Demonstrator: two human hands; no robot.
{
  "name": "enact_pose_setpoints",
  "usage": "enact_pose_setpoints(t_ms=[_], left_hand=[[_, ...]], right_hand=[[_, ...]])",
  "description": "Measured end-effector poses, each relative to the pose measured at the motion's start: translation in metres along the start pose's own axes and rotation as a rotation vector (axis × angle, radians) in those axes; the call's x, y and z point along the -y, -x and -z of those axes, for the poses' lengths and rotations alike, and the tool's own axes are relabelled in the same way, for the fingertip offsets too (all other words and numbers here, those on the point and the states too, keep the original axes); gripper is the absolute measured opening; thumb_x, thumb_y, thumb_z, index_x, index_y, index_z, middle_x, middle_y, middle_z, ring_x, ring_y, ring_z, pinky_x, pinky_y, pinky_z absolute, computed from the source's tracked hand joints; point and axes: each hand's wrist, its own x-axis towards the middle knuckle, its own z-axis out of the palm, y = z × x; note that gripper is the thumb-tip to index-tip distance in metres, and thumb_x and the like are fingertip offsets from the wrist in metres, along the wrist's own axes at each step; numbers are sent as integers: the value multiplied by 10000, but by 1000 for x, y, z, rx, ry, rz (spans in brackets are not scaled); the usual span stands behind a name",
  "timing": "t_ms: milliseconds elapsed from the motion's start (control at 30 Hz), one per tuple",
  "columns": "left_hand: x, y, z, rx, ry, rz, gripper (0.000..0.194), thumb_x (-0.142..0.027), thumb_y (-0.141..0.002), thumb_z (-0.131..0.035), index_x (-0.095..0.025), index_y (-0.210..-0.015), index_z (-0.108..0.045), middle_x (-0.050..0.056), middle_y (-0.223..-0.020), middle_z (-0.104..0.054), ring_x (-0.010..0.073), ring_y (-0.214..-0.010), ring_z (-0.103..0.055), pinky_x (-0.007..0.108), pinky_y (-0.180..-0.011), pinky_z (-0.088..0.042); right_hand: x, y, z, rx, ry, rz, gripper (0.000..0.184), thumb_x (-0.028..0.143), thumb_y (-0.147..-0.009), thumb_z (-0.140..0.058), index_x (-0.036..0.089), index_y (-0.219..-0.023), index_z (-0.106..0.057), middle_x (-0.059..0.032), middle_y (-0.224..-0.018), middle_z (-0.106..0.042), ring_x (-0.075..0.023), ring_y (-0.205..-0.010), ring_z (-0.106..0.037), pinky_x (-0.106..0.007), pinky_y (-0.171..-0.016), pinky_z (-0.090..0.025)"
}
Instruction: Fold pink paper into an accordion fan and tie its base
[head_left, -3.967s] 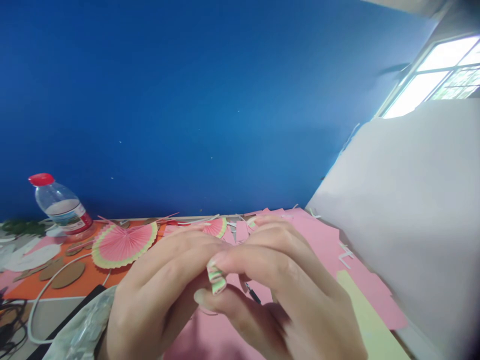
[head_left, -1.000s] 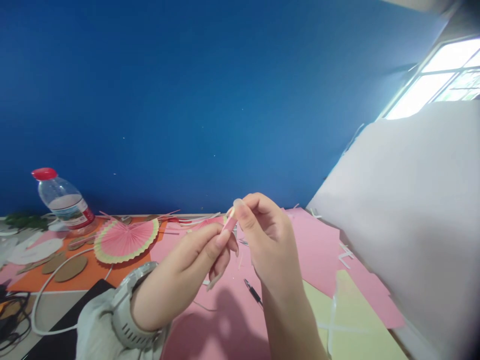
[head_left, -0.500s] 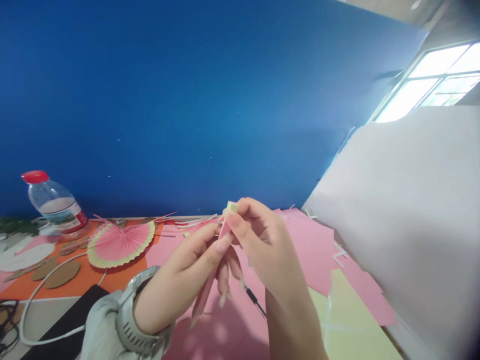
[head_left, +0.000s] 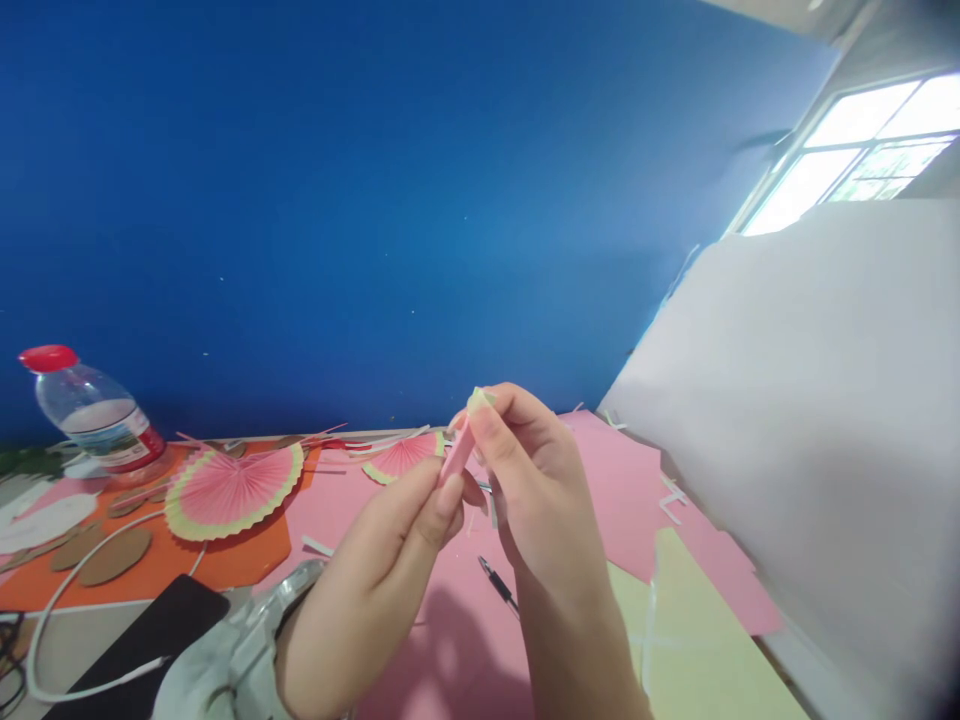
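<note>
Since the earlier frame, the left hand [head_left: 397, 540] has curled its fingers in. Both grips pinch the folded paper [head_left: 457, 455], the right hand [head_left: 541, 480] near its yellow tip [head_left: 478, 400]; its long axis slants up and rightward above the counter [head_left: 75, 642].

Left hand [head_left: 397, 550], lower centre of frame, in thumb-and-finger pinch; wrist [head_left: 307, 645] angled up from lower left. Right hand [head_left: 544, 470], right of centre, pinching slightly higher; forearm [head_left: 581, 640] rising from bottom edge.
</note>
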Motion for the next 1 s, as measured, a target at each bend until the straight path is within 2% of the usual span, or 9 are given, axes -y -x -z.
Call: enact_pose_setpoints(t_ms=[167, 367, 567, 667, 833, 933, 1000], left_hand=[[0, -3, -1, -102, -134, -76, 219, -313, -963, -370, -224, -840, -528, -26, -703, -476, 108, -655, -445, 206, -606, -401], [1, -5, -1, -160, -247, -209, 253, -254, -970, -347, -210, -766, -492, -36, -665, -494, 101, -613, -450, 204, -569, -373], [-1, -4, 0, -164, -419, -281, 258, -222, -966, -342, -201, -738, -462, -31, -641, -494, 106, -597, -466, 217, -552, -354], [-1, -5, 2, -181, -459, -325, 245, -211, -963, -343, -199, -741, -445, -35, -639, -473, 103, -582, -445, 225, -550, -340], [1, -5, 7, -182, -407, -311, 215, -217, -965, -352, -210, -780, -461, -30, -695, -502, 112, -640, -466, 230, -591, -355], [0, -4, 8, -170, -342, -267, 206, -247, -971, -342, -219, -829, -488, -19, -758, -525, 121, -696, -482, 236, -630, -375], [-1, -5, 8, -139, -288, -225, 207, -265, -974, -336, -226, -844, -493, -22, -762, -516, 117, -695, -476, 235, -630, -377]], right_hand=[[-1, 3, -4, -4, 41, 55, 230, 348, -856, -598, 190, -694, -559, 32, -683, -516, -52, -553, -463, -138, -434, -414], [-6, 7, -9, -52, 49, 122, 189, 326, -865, -591, 205, -722, -573, 34, -670, -525, -67, -570, -485, -159, -448, -441], [-2, 6, -9, 29, -103, 57, 225, 303, -884, -572, 191, -690, -551, 47, -643, -527, -42, -541, -462, -148, -484, -422], [1, 5, -6, 96, -100, 15, 268, 315, -888, -564, 178, -659, -540, 46, -627, -511, -45, -566, -457, -157, -531, -415], [1, 5, -2, 166, 120, 98, 182, 303, -881, -572, 200, -731, -567, 34, -713, -528, -77, -659, -495, -207, -627, -428], [1, 8, -4, 136, 280, 68, 191, 312, -879, -571, 211, -721, -533, 43, -711, -490, -83, -655, -479, -220, -634, -426], [3, 8, -4, 91, 297, 57, 222, 334, -892, -545, 216, -710, -499, 51, -682, -451, -80, -626, -459, -211, -596, -423]])
